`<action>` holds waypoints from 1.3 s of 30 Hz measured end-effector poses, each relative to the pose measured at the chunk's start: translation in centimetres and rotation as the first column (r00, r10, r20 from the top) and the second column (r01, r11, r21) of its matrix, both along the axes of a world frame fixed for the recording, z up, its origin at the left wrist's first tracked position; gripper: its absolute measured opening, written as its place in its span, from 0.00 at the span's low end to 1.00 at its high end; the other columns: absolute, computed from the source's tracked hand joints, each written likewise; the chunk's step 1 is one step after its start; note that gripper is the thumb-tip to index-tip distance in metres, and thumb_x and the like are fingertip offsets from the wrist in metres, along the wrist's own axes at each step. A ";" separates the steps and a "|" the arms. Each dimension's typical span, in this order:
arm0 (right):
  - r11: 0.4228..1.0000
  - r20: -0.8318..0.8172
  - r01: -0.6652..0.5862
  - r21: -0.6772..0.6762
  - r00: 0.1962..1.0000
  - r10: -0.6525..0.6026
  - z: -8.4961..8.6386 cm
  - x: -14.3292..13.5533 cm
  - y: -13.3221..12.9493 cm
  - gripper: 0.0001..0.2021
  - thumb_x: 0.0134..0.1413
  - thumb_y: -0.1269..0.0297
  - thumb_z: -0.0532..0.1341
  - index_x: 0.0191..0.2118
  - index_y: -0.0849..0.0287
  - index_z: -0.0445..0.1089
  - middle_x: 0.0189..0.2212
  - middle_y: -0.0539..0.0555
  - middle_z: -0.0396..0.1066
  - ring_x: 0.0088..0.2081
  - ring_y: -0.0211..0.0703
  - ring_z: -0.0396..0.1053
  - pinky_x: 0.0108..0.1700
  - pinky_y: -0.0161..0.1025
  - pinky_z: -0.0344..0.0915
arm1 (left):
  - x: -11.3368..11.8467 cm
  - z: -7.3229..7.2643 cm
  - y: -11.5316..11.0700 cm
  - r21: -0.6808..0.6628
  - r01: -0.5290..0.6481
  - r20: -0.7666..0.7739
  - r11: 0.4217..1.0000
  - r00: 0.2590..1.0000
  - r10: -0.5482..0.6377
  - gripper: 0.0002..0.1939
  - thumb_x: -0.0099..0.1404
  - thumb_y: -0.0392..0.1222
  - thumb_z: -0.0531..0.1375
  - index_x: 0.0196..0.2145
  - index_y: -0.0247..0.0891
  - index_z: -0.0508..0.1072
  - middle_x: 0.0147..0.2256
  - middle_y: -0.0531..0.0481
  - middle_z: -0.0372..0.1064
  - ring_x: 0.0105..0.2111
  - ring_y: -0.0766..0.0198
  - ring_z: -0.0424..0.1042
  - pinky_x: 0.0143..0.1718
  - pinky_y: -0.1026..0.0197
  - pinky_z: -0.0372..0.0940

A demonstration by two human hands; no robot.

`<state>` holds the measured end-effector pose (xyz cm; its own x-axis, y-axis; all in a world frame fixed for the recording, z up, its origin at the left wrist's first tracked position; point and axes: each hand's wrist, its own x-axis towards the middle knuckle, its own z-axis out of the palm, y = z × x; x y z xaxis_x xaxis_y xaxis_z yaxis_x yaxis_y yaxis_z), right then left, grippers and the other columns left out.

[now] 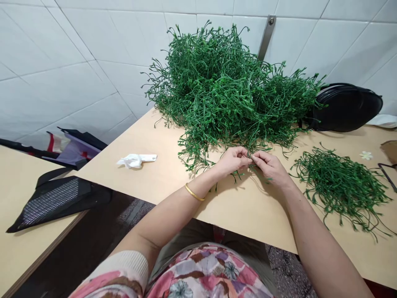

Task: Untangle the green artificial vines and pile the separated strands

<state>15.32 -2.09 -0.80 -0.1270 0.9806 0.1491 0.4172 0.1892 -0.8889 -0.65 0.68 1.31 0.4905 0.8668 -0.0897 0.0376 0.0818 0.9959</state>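
Observation:
A large heap of green artificial plant stems (214, 87) with small budded tips lies across the back of the table. In front of it my left hand (236, 160) and my right hand (269, 166) meet, their fingertips pinched close together. Both hold a thin green artificial stem (238, 176), and parts of it hang below the fingers. Exactly where each fingertip grips is too small to make out. To the right of my right hand sits a smaller pile of the same green stems (344, 186).
A crumpled white tissue (133, 160) lies on the table (173, 188) at left. At right are a black bag (347, 107) and a small white flower (366, 155). A black mesh bag (56, 200) rests on another table, across a gap. A tiled wall (93, 37) stands behind.

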 end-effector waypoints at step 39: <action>0.932 0.701 -0.171 0.319 0.705 -0.110 -0.5 0.1 -0.9 0.13 0.61 0.65 0.46 0.30 0.57 0.64 0.25 0.54 0.66 0.26 0.41 0.59 0.32 0.37 0.52 | -0.6 -1.2 0.7 0.206 0.121 -0.313 0.971 0.948 -0.052 0.04 0.47 0.37 0.59 0.20 0.33 0.68 0.17 0.58 0.54 0.20 0.73 0.53 0.23 0.66 0.49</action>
